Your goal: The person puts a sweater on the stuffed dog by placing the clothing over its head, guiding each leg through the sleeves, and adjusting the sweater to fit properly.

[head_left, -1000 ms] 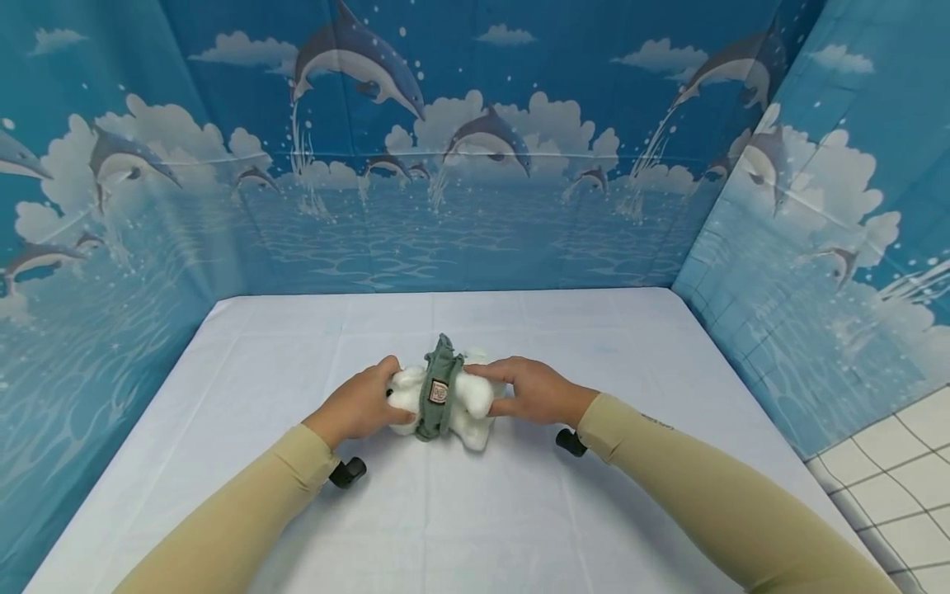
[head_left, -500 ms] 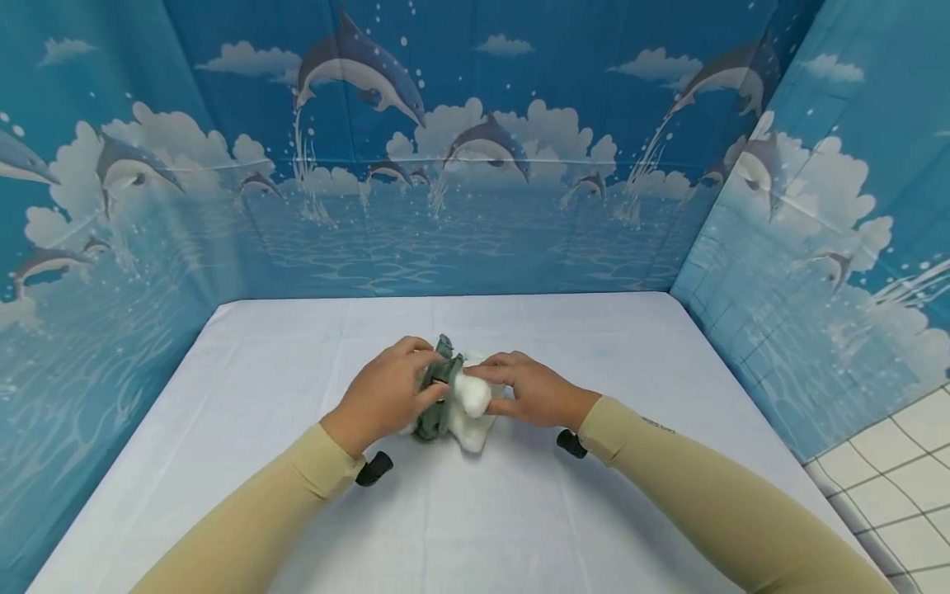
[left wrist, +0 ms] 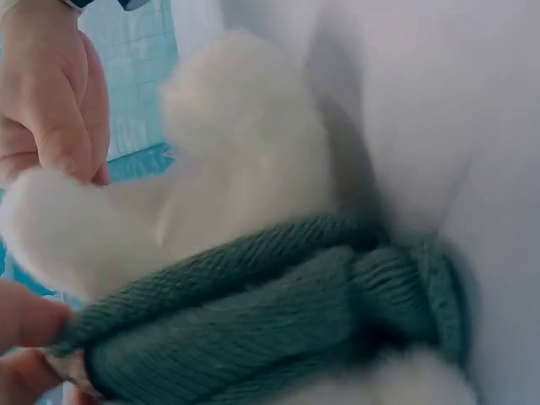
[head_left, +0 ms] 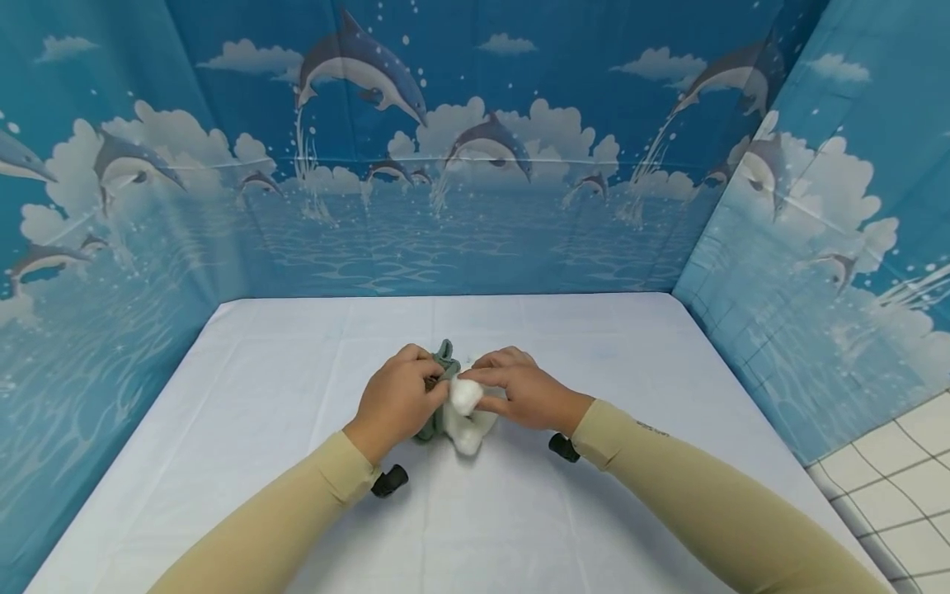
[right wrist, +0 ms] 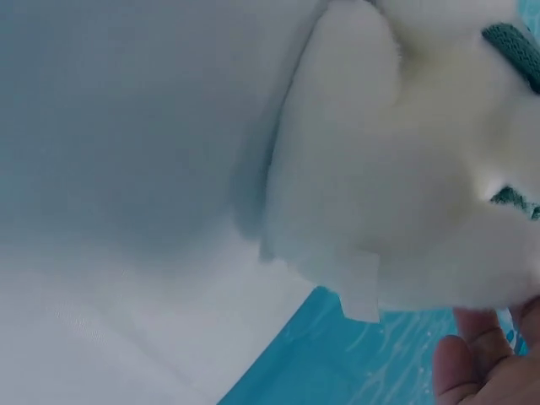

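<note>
A white plush toy (head_left: 466, 429) lies on the white-covered table, wearing a green knitted garment (left wrist: 228, 329) round its body. My left hand (head_left: 398, 399) pinches the garment's edge near its small label, fingertips (left wrist: 34, 316) showing at the lower left of the left wrist view. On the other side, my right hand (head_left: 529, 393) holds a stubby white limb of the toy between thumb and fingers. The right wrist view shows the toy's fluffy end (right wrist: 363, 194) with a white tag (right wrist: 361, 287). The toy's head is hidden behind my left hand in the head view.
A white cloth covers the table (head_left: 594, 511). Blue dolphin-print curtains (head_left: 475, 231) stand behind it and along both sides. Pale floor tiles (head_left: 905, 462) show beyond the right edge. Black wrist cameras (head_left: 390, 480) hang under both sleeves.
My left hand has moved right from the toy's head to the garment and now pinches its edge, bunching it. My right hand stays on the limb, shifting slightly left.
</note>
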Motion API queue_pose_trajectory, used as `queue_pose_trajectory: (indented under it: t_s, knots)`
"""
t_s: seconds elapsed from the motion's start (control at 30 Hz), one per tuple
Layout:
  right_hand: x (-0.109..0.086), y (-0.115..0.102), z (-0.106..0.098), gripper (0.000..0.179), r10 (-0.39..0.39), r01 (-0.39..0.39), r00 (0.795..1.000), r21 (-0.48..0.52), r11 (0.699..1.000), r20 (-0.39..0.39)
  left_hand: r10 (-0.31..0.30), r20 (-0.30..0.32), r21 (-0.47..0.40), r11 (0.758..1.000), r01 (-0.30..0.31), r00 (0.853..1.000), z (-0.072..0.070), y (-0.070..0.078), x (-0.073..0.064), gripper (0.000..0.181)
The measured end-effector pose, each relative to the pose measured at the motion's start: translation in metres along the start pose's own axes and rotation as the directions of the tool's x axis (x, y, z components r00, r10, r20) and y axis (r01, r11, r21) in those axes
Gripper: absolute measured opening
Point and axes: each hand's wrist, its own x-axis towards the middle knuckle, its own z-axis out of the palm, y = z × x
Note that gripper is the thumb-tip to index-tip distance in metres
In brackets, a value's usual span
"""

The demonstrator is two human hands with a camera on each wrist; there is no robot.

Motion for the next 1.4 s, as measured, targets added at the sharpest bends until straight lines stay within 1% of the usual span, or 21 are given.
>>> queue_pose_trajectory:
  t_s: [0.07,0.17,0.23,0.3,0.37,0.47,0.6,0.67,0.73,0.93,1.03,1.17,1.23,1.33,1.4]
  knots:
    - [0.002,-0.003,0.001,0.043,0.009,-0.009,1.0,-0.011,1.0,-0.013,0.008,-0.038,-0.052,0.999,-0.01,0.999,0.001,0.0,-0.002,0.02]
    - [0.005,-0.006,0.002,0.041,0.039,-0.039,0.999,-0.019,0.999,-0.037,0.04,-0.098,-0.101,0.994,-0.05,0.994,0.002,0.001,-0.005,0.019]
    - [0.007,-0.008,0.003,0.04,0.059,-0.061,0.997,-0.028,0.998,-0.057,0.069,-0.134,-0.114,0.99,-0.084,0.989,0.003,0.002,-0.007,0.018]
    - [0.009,-0.01,0.004,0.037,0.071,-0.074,0.994,-0.032,0.997,-0.081,0.111,-0.172,-0.118,0.984,-0.132,0.979,0.004,0.003,-0.01,0.015]
    - [0.01,-0.011,0.005,0.033,0.072,-0.076,0.992,-0.039,0.996,-0.108,0.165,-0.212,-0.097,0.977,-0.189,0.963,0.005,0.003,-0.013,0.013]
    - [0.012,-0.013,0.006,0.029,0.077,-0.083,0.987,-0.037,0.996,-0.142,0.26,-0.268,-0.039,0.959,-0.28,0.928,0.008,0.003,-0.016,0.011]
    - [0.014,-0.017,0.009,0.028,0.087,-0.1,0.979,-0.058,0.993,-0.185,0.361,-0.3,0.046,0.93,-0.364,0.883,0.01,0.004,-0.019,0.011]
    - [0.015,-0.018,0.01,0.026,0.085,-0.102,0.975,-0.077,0.992,-0.203,0.393,-0.3,0.082,0.919,-0.387,0.87,0.011,0.005,-0.02,0.01]
    - [0.016,-0.019,0.011,0.024,0.076,-0.098,0.973,-0.088,0.991,-0.22,0.414,-0.295,0.11,0.91,-0.4,0.861,0.011,0.007,-0.021,0.01]
    - [0.018,-0.021,0.015,0.018,0.094,-0.117,0.963,-0.077,0.99,-0.254,0.421,-0.278,0.133,0.907,-0.399,0.864,0.013,0.008,-0.024,0.009]
    - [0.02,-0.022,0.017,0.017,0.116,-0.136,0.956,-0.056,0.989,-0.268,0.43,-0.278,0.141,0.903,-0.406,0.859,0.014,0.009,-0.025,0.009]
    - [0.022,-0.023,0.018,0.018,0.129,-0.142,0.953,-0.028,0.989,-0.276,0.44,-0.264,0.145,0.898,-0.415,0.858,0.014,0.008,-0.027,0.009]
    - [0.023,-0.023,0.018,0.019,0.131,-0.139,0.955,-0.01,0.99,-0.266,0.432,-0.259,0.141,0.902,-0.409,0.864,0.013,0.007,-0.027,0.009]
    - [0.023,-0.022,0.016,0.019,0.143,-0.135,0.965,0.05,0.99,-0.222,0.41,-0.257,0.131,0.912,-0.389,0.875,0.012,0.005,-0.026,0.01]
    - [0.023,-0.02,0.013,0.031,0.151,-0.132,0.972,0.116,0.984,-0.181,0.394,-0.252,0.127,0.919,-0.374,0.884,0.011,0.003,-0.025,0.01]
